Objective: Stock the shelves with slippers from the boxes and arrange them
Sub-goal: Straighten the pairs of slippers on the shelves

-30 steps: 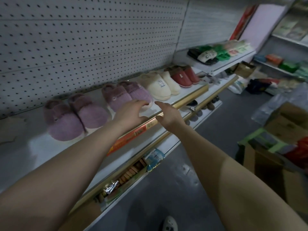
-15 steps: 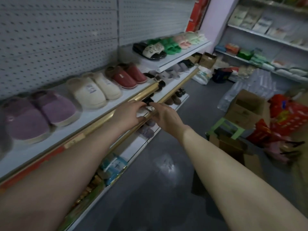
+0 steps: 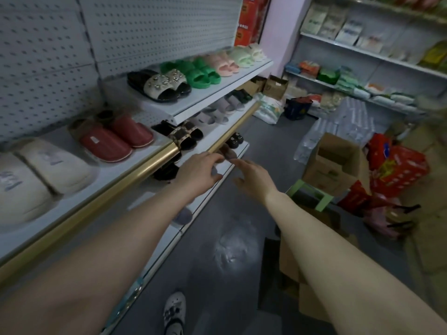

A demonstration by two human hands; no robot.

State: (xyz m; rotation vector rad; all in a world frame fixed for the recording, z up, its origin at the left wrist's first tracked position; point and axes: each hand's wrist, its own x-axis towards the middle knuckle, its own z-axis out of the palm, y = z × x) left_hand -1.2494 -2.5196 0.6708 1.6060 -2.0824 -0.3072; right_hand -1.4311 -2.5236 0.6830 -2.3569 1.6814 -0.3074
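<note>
Slippers line the shelves on the left: cream slippers (image 3: 36, 170), red slippers (image 3: 116, 139), a jewelled black pair (image 3: 162, 85), green ones (image 3: 198, 72) and pink ones (image 3: 223, 62). My left hand (image 3: 197, 172) reaches out with relaxed fingers in front of the lower shelf, past the end of the gold shelf rail (image 3: 116, 187). My right hand (image 3: 254, 177) hangs beside it, fingers loose, holding nothing. A brown slipper (image 3: 228, 153) sits on the lower shelf just beyond both hands.
Open cardboard boxes (image 3: 336, 163) stand on the grey floor at right, beside red packages (image 3: 396, 170) and a green stool (image 3: 312, 194). A flattened box (image 3: 304, 286) lies near my right arm. Stocked shelves (image 3: 362, 52) fill the far wall. My shoe (image 3: 174, 310) shows below.
My view has swung right along the shelf. Both hands left the purple slippers and slid along the gold rail to the lower shelf area, still holding nothing.
</note>
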